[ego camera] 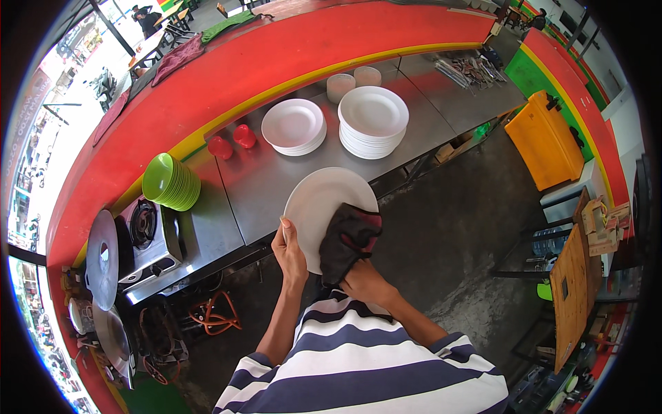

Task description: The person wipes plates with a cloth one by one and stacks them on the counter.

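Note:
My left hand (289,254) grips the left rim of a white plate (315,207), thumb on its upper face, fingers mostly hidden beneath. A black and dark red cloth (347,240) is bunched in my right hand (366,281) and lies over the plate's right part. The plate is held in front of my striped shirt, just off the counter's near edge. Beyond it, on the steel counter, stand a lower stack of white plates (294,126) and a taller stack of white plates (373,116). Two red cups or bowls (221,148) are left of them.
Green bowls (170,181) lean in a tilted stack beside a gas stove (150,240) on the steel counter (269,191). Small stacked bowls (341,88) and loose cutlery (468,71) sit further back. A red wall (289,57) borders the counter. An orange container (545,142) and wooden table (569,297) are at right.

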`<state>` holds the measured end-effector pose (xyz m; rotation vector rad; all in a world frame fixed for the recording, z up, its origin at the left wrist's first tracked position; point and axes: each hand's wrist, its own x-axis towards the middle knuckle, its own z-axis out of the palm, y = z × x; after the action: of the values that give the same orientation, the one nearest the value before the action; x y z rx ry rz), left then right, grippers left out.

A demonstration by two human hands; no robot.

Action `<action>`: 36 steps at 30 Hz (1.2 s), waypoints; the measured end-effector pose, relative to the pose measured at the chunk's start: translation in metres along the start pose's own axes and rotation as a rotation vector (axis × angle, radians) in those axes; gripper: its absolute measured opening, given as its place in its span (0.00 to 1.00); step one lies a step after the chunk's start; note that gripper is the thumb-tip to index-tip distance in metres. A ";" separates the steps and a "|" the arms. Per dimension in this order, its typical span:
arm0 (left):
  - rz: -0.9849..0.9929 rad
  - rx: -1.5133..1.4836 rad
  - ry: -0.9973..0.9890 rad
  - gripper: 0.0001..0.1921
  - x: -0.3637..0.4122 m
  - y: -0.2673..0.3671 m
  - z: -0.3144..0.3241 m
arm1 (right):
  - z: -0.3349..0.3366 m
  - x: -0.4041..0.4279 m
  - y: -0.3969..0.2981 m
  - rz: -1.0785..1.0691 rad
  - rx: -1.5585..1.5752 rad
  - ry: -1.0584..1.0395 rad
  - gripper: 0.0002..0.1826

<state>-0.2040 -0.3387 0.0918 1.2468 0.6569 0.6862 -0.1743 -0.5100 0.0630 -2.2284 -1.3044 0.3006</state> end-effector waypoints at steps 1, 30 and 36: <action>-0.016 -0.009 -0.002 0.25 -0.002 -0.001 0.002 | 0.001 0.004 0.000 -0.065 0.149 0.024 0.33; 0.091 0.302 -0.434 0.25 -0.093 0.031 -0.005 | -0.004 -0.031 0.052 0.075 -0.002 0.403 0.25; 0.218 0.168 -0.201 0.25 -0.099 0.030 0.003 | 0.008 -0.019 0.048 0.346 0.772 0.815 0.17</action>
<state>-0.2680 -0.4112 0.1288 1.5362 0.4219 0.6834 -0.1519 -0.5421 0.0288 -1.5910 -0.2774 -0.0119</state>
